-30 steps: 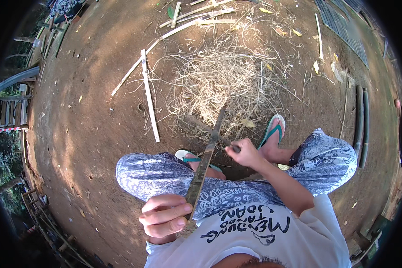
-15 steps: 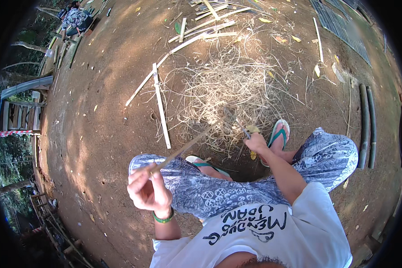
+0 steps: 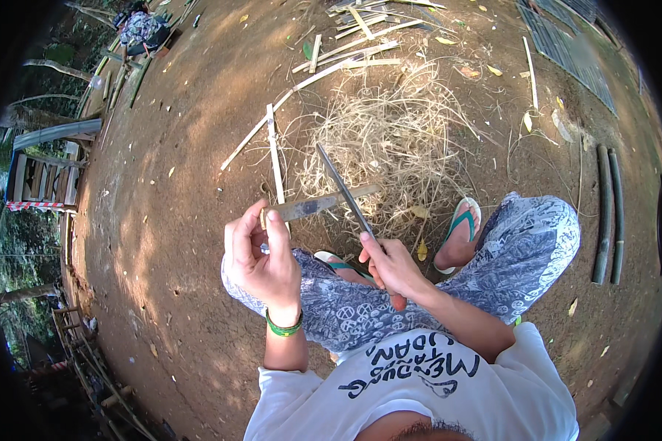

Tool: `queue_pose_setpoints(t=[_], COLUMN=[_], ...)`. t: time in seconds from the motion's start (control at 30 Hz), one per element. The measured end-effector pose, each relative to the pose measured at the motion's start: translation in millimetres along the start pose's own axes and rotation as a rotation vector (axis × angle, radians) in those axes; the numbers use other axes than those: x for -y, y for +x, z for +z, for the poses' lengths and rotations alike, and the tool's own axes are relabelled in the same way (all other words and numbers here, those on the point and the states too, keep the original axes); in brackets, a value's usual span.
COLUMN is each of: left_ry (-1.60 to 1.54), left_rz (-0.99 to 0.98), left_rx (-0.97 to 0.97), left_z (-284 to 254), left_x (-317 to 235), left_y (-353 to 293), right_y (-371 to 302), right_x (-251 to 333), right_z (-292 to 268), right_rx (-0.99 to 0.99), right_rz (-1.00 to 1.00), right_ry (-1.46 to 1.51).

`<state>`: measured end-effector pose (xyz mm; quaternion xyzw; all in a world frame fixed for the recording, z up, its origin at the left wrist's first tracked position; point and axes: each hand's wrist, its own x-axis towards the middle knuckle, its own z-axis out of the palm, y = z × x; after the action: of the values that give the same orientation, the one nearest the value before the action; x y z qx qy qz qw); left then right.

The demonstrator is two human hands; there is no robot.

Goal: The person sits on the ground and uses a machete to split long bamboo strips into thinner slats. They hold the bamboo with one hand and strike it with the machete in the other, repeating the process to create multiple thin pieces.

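My left hand (image 3: 261,257) pinches one end of a flat bamboo strip (image 3: 301,209), thumb on top and fingers behind. The strip points right, over the pile of thin shavings (image 3: 390,140), and has a dark patch along its face. My right hand (image 3: 396,268) is wrapped round the handle of a long knife (image 3: 346,195), whose reddish butt shows below the fist. Its dark blade slants up to the left and crosses the strip near the middle. Whether blade and strip touch, I cannot tell.
Split bamboo strips (image 3: 276,151) lie left of the pile, more beyond it. Two dark poles (image 3: 609,213) and a corrugated sheet (image 3: 570,55) are at the right. My sandalled feet (image 3: 460,231) stand near the shavings. Another person (image 3: 141,31) crouches far left.
My right hand has lifted the knife from low by the shavings and drawn it nearer, across the strip. My left hand has turned the strip, showing its broad face and holding it more level.
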<state>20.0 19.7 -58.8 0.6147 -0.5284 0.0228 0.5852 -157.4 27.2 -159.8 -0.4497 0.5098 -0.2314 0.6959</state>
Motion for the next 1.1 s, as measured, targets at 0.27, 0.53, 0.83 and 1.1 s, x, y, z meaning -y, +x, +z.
queue_pose_setpoints(t=[0.27,0.53,0.83,1.1], left_ry=[0.028,0.033,-0.003,-0.123], left_rz=[0.034,0.037,0.122,0.27], left_rx=[0.16,0.118,-0.131,-0.463], left_z=[-12,-28,-78,-92], left_x=[2,-5,-34,-88], left_y=[3,38,80,89], right_y=[34,13,-38,-56], right_x=[-53,-16,22,23], right_z=[-37,-36,-84,-81], right_rx=[-0.034,0.263,0.125,0.104], right_rz=[0.281,0.585,0.594,0.411], right_ry=[0.238,0.83,0.757,0.479])
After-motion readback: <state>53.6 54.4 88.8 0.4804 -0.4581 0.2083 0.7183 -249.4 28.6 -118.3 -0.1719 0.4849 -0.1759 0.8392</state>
